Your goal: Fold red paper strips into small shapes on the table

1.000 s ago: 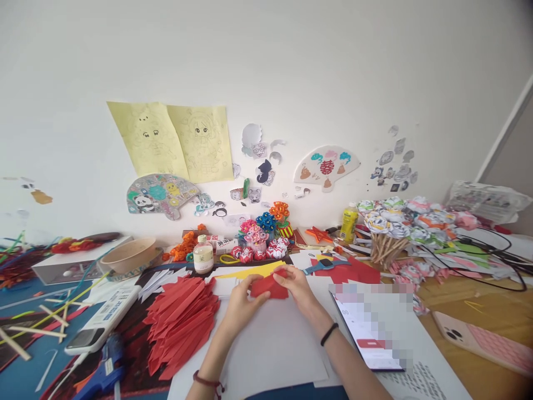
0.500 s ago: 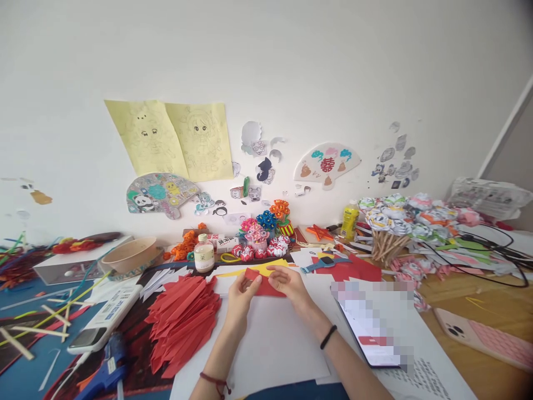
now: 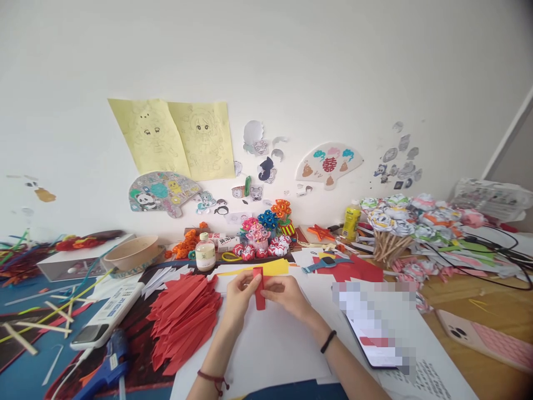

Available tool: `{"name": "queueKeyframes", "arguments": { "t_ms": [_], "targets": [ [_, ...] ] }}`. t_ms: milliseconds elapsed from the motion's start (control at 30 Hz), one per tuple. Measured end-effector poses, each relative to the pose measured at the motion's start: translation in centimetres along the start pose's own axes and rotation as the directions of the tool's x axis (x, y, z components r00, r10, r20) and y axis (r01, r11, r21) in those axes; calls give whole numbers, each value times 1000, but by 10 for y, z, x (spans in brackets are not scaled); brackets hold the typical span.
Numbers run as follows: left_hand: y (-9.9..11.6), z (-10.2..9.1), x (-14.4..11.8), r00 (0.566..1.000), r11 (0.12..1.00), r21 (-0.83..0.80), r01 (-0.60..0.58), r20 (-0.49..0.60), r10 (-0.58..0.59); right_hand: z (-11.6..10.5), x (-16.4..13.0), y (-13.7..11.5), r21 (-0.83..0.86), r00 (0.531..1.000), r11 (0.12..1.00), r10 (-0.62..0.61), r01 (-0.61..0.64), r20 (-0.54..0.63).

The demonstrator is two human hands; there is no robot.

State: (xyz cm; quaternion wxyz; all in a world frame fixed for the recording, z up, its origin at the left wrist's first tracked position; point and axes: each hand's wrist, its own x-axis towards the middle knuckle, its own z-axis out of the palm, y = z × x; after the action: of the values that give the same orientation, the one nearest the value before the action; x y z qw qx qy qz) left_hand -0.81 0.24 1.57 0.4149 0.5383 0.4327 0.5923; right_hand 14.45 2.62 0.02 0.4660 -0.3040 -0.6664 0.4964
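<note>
1. So, both hands pinch a narrow folded red paper strip (image 3: 259, 289) held upright just above the white sheet (image 3: 275, 344) on the tabletop.
2. Left hand (image 3: 239, 291) fingers clamp its top edge; right hand (image 3: 287, 291) fingers clamp its side.
3. I'd line up the edges before creasing, and press firmly along the fold.
4. The pile of finished red pieces (image 3: 183, 316) lies just left.

Bright, even daylight; soft shadows, edges bent and darkened.

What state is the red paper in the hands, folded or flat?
Folded. The red paper shows as a narrow upright strip pinched between the left hand and right hand, like the folded red pieces piled beside it.
</note>
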Motion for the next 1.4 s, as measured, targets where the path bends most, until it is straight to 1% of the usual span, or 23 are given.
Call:
{"name": "queueKeyframes", "arguments": {
  "t_ms": [67,167,267,367,533,700,967,1167,1400],
  "targets": [
    [2,1,-1,1000,1000,-3,9,-7,-9,0,0,0,-27,1000,1000,-6,6,5],
    [6,2,-2,1000,1000,-9,19,-4,-19,2,0,-3,-16,999,999,-36,37,27],
    [10,3,-4,1000,999,-29,27,12,-27,5,-2,-8,-26,998,998,-64,65,15],
    [12,4,-5,1000,999,-40,27,10,-27,6,-3,-12,-58,998,996,-67,67,-6],
    [16,5,-7,999,997,-71,30,24,-28,5,-5,-15,-73,998,995,-67,68,16],
    [21,6,-9,999,993,-119,28,44,-23,5,-6,-19,-74,995,992,-100,101,14],
    [20,4,-11,1000,998,-67,23,17,-22,5,-7,-22,-68,994,992,-105,106,25],
    [21,5,-12,999,994,-105,34,17,-32,5,-7,-20,-61,993,991,-115,117,40],
    [19,5,-10,1000,996,-90,25,3,-25,5,-7,-22,-85,991,988,-127,130,38]
  ]
}}
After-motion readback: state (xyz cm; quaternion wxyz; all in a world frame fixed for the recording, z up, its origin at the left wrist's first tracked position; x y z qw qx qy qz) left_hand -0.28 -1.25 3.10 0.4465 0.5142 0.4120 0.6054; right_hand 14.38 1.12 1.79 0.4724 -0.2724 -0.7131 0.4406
